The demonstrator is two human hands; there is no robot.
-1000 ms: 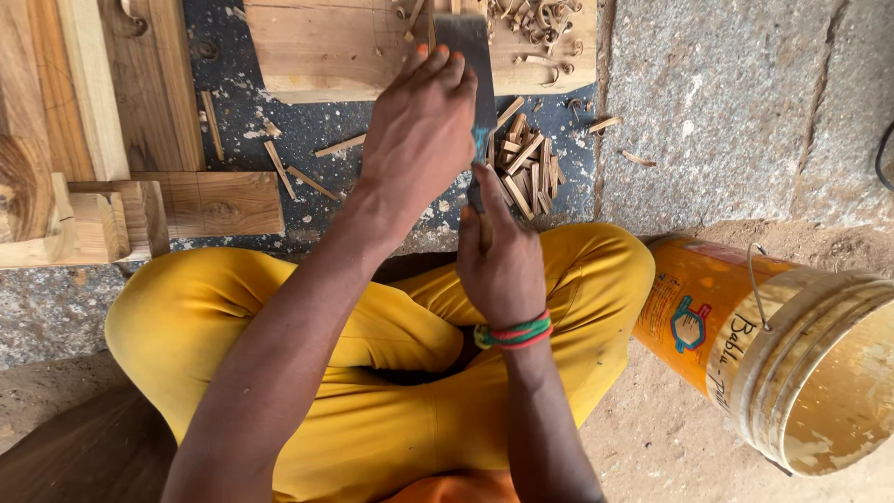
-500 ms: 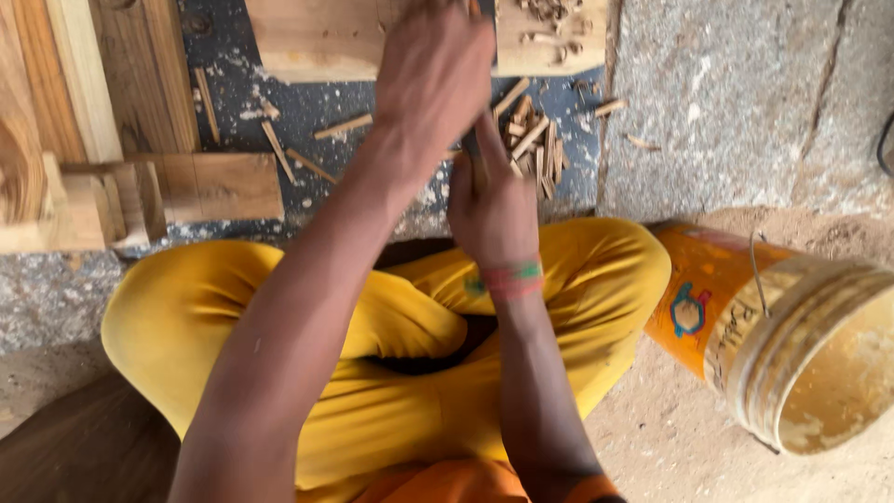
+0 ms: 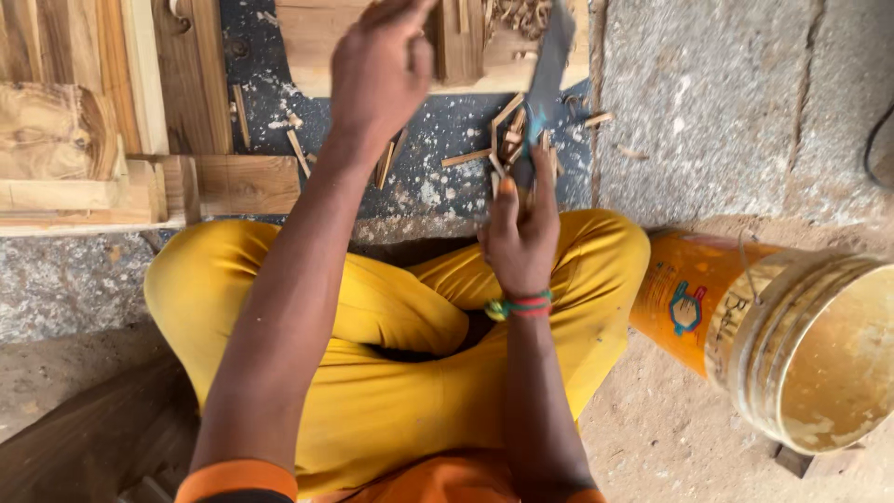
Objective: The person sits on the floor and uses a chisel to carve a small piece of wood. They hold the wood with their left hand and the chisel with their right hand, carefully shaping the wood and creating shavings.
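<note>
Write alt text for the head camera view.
Seated cross-legged in yellow trousers, a person grips a flat metal blade in the right hand; the left hand is raised over a wooden block. Wood chips lie ahead, an orange bucket alongside.

An orange bucket [image 3: 782, 335] lies tipped at the right, bearing a blue-and-red printed label [image 3: 687, 307] on its side.

Your single head camera looks steeply down from close above your crossed legs [image 3: 391, 354], facing forward: wooden boards [image 3: 102, 140] lie far left, the tipped bucket [image 3: 792, 345] sits near right.
</note>
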